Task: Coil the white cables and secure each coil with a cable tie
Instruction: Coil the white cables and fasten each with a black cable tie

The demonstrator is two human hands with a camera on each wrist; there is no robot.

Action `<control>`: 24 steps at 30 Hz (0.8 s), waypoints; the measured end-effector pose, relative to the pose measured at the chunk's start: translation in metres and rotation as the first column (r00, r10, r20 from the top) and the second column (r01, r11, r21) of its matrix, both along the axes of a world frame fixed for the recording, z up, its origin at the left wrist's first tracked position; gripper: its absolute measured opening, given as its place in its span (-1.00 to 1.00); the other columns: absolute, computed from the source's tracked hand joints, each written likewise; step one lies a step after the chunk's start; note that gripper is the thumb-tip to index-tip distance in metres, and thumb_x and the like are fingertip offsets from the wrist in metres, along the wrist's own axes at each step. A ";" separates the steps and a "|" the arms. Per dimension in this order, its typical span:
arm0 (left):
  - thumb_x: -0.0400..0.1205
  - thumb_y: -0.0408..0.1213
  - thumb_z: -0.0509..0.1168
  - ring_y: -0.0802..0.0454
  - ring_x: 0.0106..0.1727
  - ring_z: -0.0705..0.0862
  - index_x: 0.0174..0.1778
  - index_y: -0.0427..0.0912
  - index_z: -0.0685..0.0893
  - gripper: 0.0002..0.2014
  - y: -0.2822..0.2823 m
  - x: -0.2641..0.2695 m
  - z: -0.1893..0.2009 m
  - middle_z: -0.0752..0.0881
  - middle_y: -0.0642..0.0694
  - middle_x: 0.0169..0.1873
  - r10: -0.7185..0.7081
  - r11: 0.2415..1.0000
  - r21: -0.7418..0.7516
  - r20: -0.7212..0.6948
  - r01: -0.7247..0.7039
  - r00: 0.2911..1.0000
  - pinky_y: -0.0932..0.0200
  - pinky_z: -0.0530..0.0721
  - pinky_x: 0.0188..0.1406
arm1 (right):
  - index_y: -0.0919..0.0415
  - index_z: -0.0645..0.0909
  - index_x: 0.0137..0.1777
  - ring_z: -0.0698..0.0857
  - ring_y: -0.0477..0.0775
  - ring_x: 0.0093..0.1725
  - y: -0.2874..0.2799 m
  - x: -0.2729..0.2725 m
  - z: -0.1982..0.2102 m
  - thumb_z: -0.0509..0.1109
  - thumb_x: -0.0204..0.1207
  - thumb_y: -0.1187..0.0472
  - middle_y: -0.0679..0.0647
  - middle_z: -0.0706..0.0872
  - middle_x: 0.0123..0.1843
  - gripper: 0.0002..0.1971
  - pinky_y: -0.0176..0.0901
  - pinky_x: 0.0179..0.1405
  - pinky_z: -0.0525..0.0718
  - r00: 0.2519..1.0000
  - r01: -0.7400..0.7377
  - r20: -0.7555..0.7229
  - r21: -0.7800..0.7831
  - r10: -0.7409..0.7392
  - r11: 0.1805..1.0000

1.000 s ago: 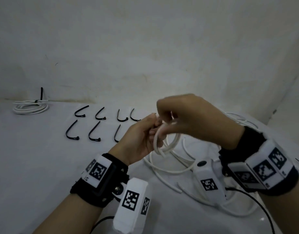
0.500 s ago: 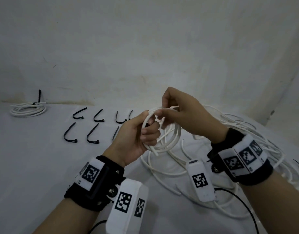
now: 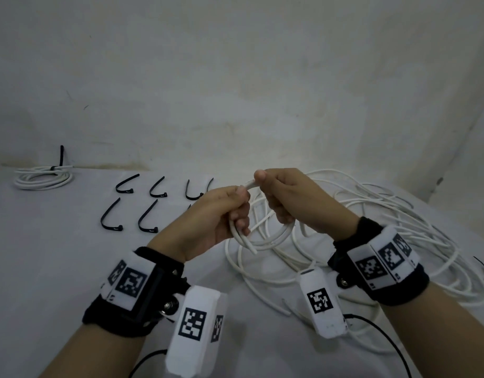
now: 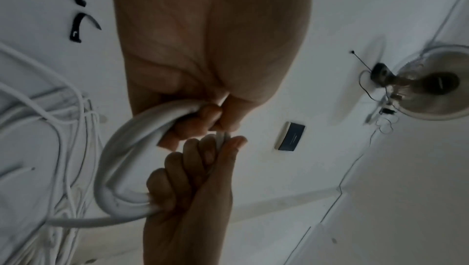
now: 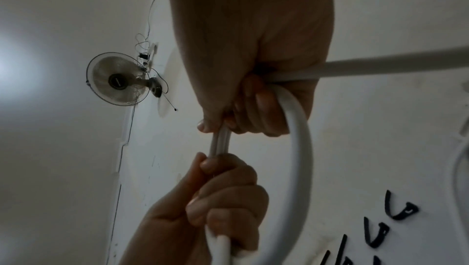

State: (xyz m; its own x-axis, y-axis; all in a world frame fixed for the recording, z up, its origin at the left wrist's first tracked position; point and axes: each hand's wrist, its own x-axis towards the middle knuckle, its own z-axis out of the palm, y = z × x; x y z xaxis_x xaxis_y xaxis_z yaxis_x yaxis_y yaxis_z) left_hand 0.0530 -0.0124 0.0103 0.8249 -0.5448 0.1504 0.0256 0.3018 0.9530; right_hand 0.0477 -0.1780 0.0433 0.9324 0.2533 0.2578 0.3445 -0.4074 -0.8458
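A white tabletop (image 3: pixel 58 268) meets a pale wall. Since the earlier frames both hands have dropped and the loop has tightened. The left hand (image 3: pixel 221 216) is closed round the left side of the white cable coil (image 3: pixel 265 241); the right hand (image 3: pixel 287 197) pinches its top strands. The coil stands upright between them, its free end (image 3: pixel 251 249) pointing down below the left grip. Loose cable (image 3: pixel 399 230) lies behind the right hand; black cable ties (image 3: pixel 150 203) lie beyond the left.

Black wristbands (image 3: pixel 131 304) carry white tagged blocks (image 3: pixel 196 331) — square black-and-white markers, thin black cables.
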 end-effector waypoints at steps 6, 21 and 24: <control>0.62 -0.15 0.22 0.20 -0.61 0.26 -0.37 -0.16 0.40 -0.72 -0.001 0.001 0.002 0.27 0.06 -0.60 -0.043 0.974 -0.227 -0.093 0.020 0.995 0.34 0.42 -0.60 | 0.13 0.28 -0.41 0.20 -0.09 -0.63 -0.006 0.000 -0.004 0.15 0.49 -0.22 -0.06 0.19 -0.57 -0.55 -0.26 -0.53 0.42 0.956 -0.123 -0.212 0.335 0.202 0.934; 0.64 0.08 0.06 -0.01 -0.29 0.64 -0.11 -0.23 0.64 -0.56 -0.007 0.004 -0.006 0.64 -0.12 -0.35 -0.001 0.997 -0.076 -0.257 -0.019 0.967 0.07 0.62 -0.15 | 0.11 0.21 -0.43 0.09 -0.14 -0.68 0.001 -0.010 0.001 0.13 0.68 -0.04 -0.10 0.13 -0.62 -0.54 -0.34 -0.71 0.11 0.990 0.028 -0.125 0.636 0.068 0.771; 0.53 0.01 0.22 -0.11 -0.13 0.73 0.18 -0.23 0.54 -0.57 -0.024 0.002 -0.028 0.71 -0.24 -0.12 -0.082 0.979 0.134 -0.420 0.151 0.904 0.03 0.67 -0.08 | 0.11 0.22 -0.43 0.07 -0.14 -0.68 0.006 -0.015 0.001 0.12 0.70 -0.03 -0.10 0.11 -0.62 -0.55 -0.36 -0.73 0.12 0.993 0.065 -0.114 0.733 0.028 0.677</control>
